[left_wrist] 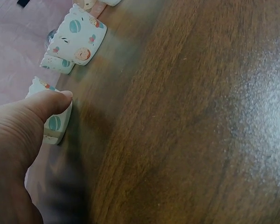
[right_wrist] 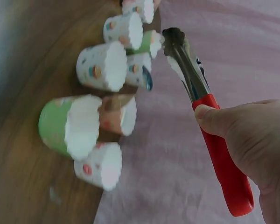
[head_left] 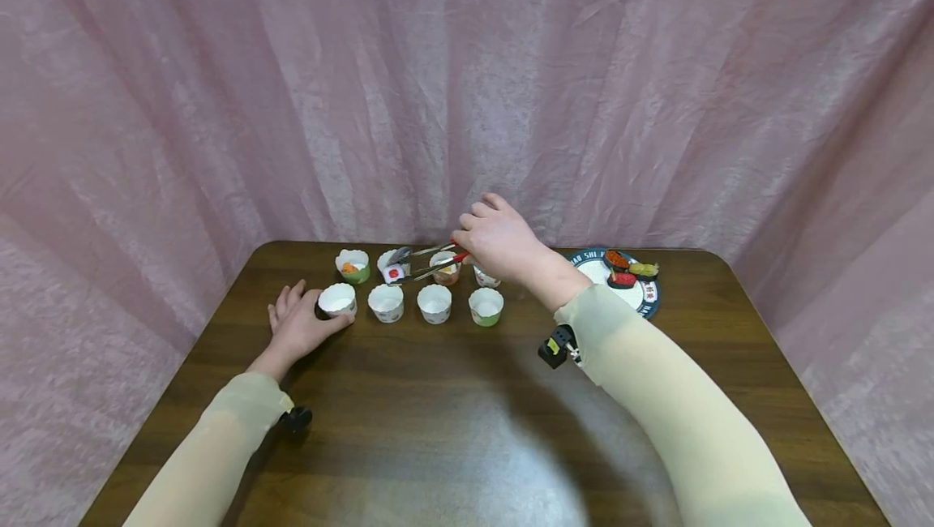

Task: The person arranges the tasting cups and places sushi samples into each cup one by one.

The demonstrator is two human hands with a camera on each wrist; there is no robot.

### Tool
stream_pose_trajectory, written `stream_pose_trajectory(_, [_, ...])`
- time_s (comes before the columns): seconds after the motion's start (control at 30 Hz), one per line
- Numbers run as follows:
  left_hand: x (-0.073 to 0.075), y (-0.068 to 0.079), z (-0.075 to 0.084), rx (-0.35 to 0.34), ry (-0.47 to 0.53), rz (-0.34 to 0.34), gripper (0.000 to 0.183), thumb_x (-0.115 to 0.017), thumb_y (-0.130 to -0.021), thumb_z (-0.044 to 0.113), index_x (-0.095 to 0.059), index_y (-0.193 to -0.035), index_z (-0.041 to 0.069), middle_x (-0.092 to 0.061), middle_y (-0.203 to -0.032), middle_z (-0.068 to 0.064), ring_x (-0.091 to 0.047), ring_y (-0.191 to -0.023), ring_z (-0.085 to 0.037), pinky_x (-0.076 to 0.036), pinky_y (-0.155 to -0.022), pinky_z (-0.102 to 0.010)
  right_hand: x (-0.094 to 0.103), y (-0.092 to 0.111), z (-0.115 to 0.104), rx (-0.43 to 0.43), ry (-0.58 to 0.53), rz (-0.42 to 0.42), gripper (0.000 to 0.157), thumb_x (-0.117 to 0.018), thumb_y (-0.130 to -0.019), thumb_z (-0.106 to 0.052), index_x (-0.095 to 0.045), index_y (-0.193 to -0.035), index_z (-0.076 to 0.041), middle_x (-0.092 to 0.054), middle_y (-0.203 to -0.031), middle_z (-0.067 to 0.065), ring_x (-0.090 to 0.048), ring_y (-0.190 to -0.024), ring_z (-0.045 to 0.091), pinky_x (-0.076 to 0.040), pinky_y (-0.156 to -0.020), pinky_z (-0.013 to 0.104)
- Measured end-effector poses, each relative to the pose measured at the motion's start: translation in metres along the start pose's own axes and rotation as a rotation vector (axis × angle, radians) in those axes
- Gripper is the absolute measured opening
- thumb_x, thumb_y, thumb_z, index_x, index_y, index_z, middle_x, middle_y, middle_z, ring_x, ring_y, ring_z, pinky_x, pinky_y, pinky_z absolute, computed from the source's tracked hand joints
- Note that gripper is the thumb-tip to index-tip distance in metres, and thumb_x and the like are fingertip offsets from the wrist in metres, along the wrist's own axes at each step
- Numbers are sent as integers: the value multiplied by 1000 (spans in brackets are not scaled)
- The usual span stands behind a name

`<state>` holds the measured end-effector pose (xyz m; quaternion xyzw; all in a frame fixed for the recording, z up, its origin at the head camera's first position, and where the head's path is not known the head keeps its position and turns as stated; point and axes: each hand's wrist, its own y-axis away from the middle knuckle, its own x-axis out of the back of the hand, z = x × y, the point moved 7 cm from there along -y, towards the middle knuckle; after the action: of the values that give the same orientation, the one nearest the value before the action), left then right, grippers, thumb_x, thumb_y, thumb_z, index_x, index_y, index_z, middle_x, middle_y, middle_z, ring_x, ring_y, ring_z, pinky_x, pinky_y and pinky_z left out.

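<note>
My right hand (head_left: 503, 242) grips red-handled tongs (right_wrist: 224, 163) from above. Between the tongs' tips is a small white sushi piece (head_left: 394, 273) with a red centre, over or at a cup in the back row; whether it touches that cup, I cannot tell. At the left end of the front row, my left hand (head_left: 302, 320) holds a white paper cup (head_left: 338, 298), thumb (left_wrist: 56, 103) on its near side. Its other fingers are hidden in the left wrist view. Behind it, a green cup (head_left: 355, 273) contains something orange. A yellowish item shows in another back-row cup (head_left: 447, 276).
Other paper cups (head_left: 434, 304) stand in two rows, including a green one (head_left: 486, 308) at the front right. A round plate (head_left: 648, 300) at the right carries several sushi pieces (head_left: 622, 279). A pink curtain (head_left: 467, 105) hangs behind the wooden table (head_left: 409, 422).
</note>
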<state>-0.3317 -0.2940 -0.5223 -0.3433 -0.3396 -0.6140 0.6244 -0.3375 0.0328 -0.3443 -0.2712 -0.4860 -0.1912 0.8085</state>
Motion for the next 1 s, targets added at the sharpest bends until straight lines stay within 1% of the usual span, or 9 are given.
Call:
stream_pose_trajectory(0.13, [2, 2, 1, 6, -2, 10, 80, -80, -84, 54, -52, -135, -1, -11, -163, -34, 4, -149, -55, 10, -110, -76, -3, -18, -13, 3, 15, 11, 25, -82, -88, -33, -76, -108, -20, -68, -102, -1, -59, -108, 25, -32, -114, 51])
stream_pose_trajectory(0.23, [4, 3, 1, 7, -6, 18, 80, -80, -84, 55, -53, -135, 0, -9, -163, -34, 5, -149, -54, 10, -110, -76, -8, -32, -22, -6, 28, -13, 26, -80, -89, -37, -76, -110, -21, -68, -105, -3, -58, -109, 24, -30, -115, 50])
stream_pose_trajectory(0.3, [4, 4, 1, 7, -7, 21, 80, -80, -84, 55, -53, -135, 0, -8, -164, -33, 5, -149, -54, 10, -110, -77, -10, -40, -28, -8, 34, -36, 30, -79, -89, -42, -76, -113, -23, -68, -109, -4, -58, -110, 22, -29, -116, 50])
stream_pose_trajectory(0.5, [2, 4, 0, 13, -21, 21, 80, -80, -83, 57, -54, -134, 2, -7, -164, -32, 6, -149, -54, 11, -109, -77, -12, -62, -44, -14, 46, -100, 32, -76, -92, -44, -74, -118, -26, -66, -114, -6, -54, -116, 21, -27, -117, 48])
stream_pose_trajectory(0.63, [1, 5, 0, 21, -24, 10, 82, -79, -83, 59, -53, -137, 2, -5, -165, -31, 8, -149, -54, 11, -109, -78, -18, -72, -54, -4, 65, -109, 26, -73, -95, -37, -75, -119, -30, -67, -114, -8, -55, -116, 19, -26, -118, 48])
stream_pose_trajectory(0.77, [2, 7, 2, 30, -19, 7, 83, -79, -83, 58, -53, -137, 1, -4, -165, -31, 8, -149, -54, 11, -108, -78, -25, -80, -63, 6, 70, -112, 22, -69, -98, -26, -77, -118, -31, -67, -115, -9, -55, -116, 19, -24, -119, 50])
stream_pose_trajectory(0.93, [3, 8, 4, 34, -9, 12, 79, -79, -83, 55, -54, -134, 1, -5, -165, -31, 8, -149, -53, 12, -109, -77, -33, -87, -69, 2, 69, -162, 22, -67, -98, -26, -76, -117, -31, -65, -116, -8, -53, -118, 20, -20, -120, 51])
stream_pose_trajectory(1.0, [2, 7, 4, 33, -5, 9, 78, -79, -84, 55, -54, -133, 0, -5, -165, -32, 9, -149, -53, 13, -108, -77, -34, -89, -71, 3, 72, -169, 22, -66, -98, -26, -75, -117, -32, -65, -116, -8, -52, -118, 20, -21, -119, 51])
